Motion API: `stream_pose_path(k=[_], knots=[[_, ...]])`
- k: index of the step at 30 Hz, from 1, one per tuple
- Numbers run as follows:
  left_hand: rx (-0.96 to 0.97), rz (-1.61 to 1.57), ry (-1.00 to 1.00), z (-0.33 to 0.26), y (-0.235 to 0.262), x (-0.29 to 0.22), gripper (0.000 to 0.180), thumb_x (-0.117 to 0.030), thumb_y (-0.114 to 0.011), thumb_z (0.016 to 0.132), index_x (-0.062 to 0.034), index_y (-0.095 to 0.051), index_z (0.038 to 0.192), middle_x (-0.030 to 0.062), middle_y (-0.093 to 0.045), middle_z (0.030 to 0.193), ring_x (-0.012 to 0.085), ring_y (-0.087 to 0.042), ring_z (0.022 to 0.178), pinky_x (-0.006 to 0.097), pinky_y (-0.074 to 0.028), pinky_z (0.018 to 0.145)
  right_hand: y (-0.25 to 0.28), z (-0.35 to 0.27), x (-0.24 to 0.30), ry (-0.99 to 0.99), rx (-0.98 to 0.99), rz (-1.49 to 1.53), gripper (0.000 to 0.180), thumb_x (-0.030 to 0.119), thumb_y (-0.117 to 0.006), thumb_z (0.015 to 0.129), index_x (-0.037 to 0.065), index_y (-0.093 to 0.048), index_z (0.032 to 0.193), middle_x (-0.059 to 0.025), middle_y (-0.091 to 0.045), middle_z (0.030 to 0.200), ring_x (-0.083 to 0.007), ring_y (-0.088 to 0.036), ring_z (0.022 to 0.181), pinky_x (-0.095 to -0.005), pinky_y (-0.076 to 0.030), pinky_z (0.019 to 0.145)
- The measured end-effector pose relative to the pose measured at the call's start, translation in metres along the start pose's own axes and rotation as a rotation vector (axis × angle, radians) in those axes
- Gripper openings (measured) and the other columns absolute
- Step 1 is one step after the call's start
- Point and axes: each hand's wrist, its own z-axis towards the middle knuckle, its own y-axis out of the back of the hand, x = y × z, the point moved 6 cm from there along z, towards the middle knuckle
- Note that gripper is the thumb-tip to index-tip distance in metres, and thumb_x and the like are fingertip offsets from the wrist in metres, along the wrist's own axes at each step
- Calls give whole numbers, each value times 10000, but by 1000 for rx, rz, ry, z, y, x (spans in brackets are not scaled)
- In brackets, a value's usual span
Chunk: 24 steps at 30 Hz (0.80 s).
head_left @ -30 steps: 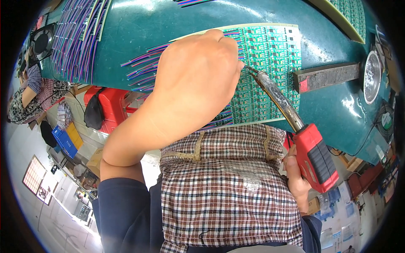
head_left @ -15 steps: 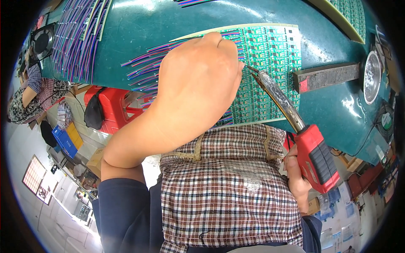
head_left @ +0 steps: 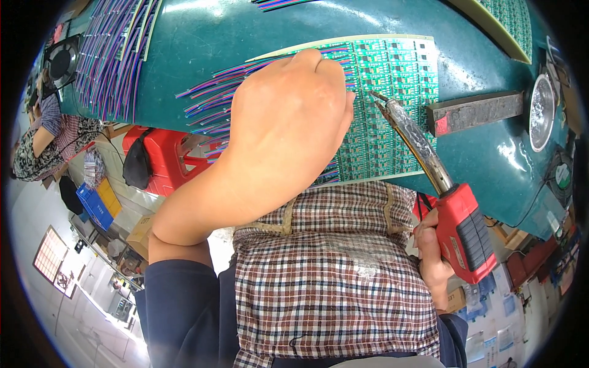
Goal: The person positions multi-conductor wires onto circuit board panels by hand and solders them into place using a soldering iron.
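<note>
Nearest, a checked apron [head_left: 331, 276] covers the lap at the table edge.

Right hand [head_left: 432, 254]: closed around the red grip of a soldering iron [head_left: 454, 211]; its metal barrel slants up and left, the tip sitting at or just above the green circuit panel [head_left: 392, 104], just beside the left hand's knuckles. Contact cannot be confirmed.

Left hand [head_left: 288, 122]: curled knuckles-up over the middle of the panel, fingertips hidden beneath; it seems to press or pinch something against the board, but what it grips cannot be told.

Panel: a green sheet of many small boards lying on the teal table [head_left: 196, 55]. Coloured wires [head_left: 208, 101] fan out from its left edge, so that side looks already wired; the rows right of the iron tip carry no visible leads and probably remain to be done.

Beyond: a dark metal bar [head_left: 475, 113] with a red end right of the panel, a round tin [head_left: 541, 110] further right, a second sheaf of wires [head_left: 113, 55] at far left.

Change from the earlier frames: the iron tip has crept slightly toward the left hand; hand, panel and bar lie as they did.
</note>
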Motion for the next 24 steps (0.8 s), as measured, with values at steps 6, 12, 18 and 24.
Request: stream_pose_path(k=[6, 12, 18, 24], knots=[[-1, -26, 21, 0, 0, 1, 170, -106, -751, 880, -32, -616, 809, 116, -630, 783, 327, -646, 671, 425, -499, 609, -4, -1, -6, -73, 7, 148, 192, 64, -661, 967, -38, -623, 1126, -38, -568, 763, -109, -527, 625, -274, -449, 581], [7, -38, 40, 2, 1, 2, 177, -118, -756, 878, -37, -619, 801, 99, -626, 772, 291, -644, 645, 412, -493, 588, -4, 3, -3, -51, -23, 159, 171, 8, -653, 948, -22, -628, 1114, -53, -598, 794, -118, -555, 643, -271, -461, 594], [-5, -45, 38, 2, 0, 2, 180, -122, -763, 871, -40, -617, 805, 90, -624, 770, 278, -643, 638, 403, -494, 584, -5, 5, -3, -4, 22, 115, 154, 10, -657, 954, -9, -629, 1105, -53, -607, 804, -113, -562, 650, -268, -457, 591], [0, 5, 15, 3, -1, 0, 153, -137, -730, 814, -31, -628, 770, 128, -619, 773, 308, -677, 720, 419, -548, 655, -5, 4, -4, -18, 7, 133, 151, 25, -673, 958, -11, -621, 1096, -46, -598, 787, -115, -551, 636, -272, -451, 590]])
